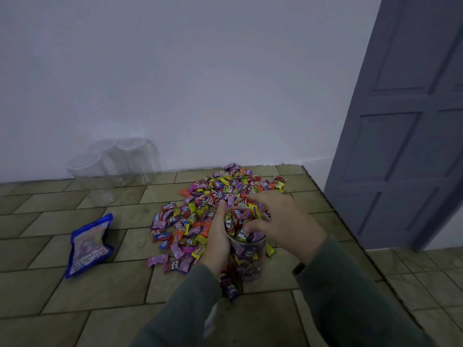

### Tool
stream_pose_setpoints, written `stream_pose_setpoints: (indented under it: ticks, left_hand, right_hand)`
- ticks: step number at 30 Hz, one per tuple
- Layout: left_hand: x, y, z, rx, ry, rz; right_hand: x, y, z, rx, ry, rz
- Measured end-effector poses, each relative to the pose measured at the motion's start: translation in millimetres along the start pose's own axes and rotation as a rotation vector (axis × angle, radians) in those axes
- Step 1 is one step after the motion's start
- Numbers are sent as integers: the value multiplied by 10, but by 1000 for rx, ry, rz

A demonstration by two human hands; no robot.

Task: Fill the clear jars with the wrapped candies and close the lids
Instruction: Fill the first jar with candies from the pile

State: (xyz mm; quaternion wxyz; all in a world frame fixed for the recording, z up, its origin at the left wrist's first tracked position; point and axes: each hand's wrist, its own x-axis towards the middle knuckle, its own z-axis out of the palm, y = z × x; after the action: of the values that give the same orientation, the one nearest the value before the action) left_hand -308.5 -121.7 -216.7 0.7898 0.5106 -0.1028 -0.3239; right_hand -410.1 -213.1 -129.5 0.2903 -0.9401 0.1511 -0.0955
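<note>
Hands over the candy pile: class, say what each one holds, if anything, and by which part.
The left hand holds the clear jar by its side wall. The right hand pinches wrapped candies at the jar's open mouth.

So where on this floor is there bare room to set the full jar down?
Bare tiles lie between the blue bag and the candy pile, and near the viewer left of the sleeves. Crowded: the pile around the jar, and the empty jars by the wall.
</note>
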Motion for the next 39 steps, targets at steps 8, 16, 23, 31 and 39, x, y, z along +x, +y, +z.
stream_pose_setpoints:
  ticks: [8, 16, 23, 31, 39]
  left_hand:
    - [-20, 27, 23, -12, 40, -49]
    - [-57, -3, 83, 60, 56, 136]
    - [-86, 36, 71, 101, 3, 143]
    - [-113, 101, -30, 373, 46, 78]
    - [-168, 95, 13, 333, 123, 15]
  right_hand:
    - [139, -1, 57, -189, -147, 19]
    - [64, -39, 264, -194, 86, -387]
    - [95, 117, 319, -80, 100, -377]
    - [-39, 289, 355, -16, 312, -256]
    - [-80, 297, 324, 120, 166, -239]
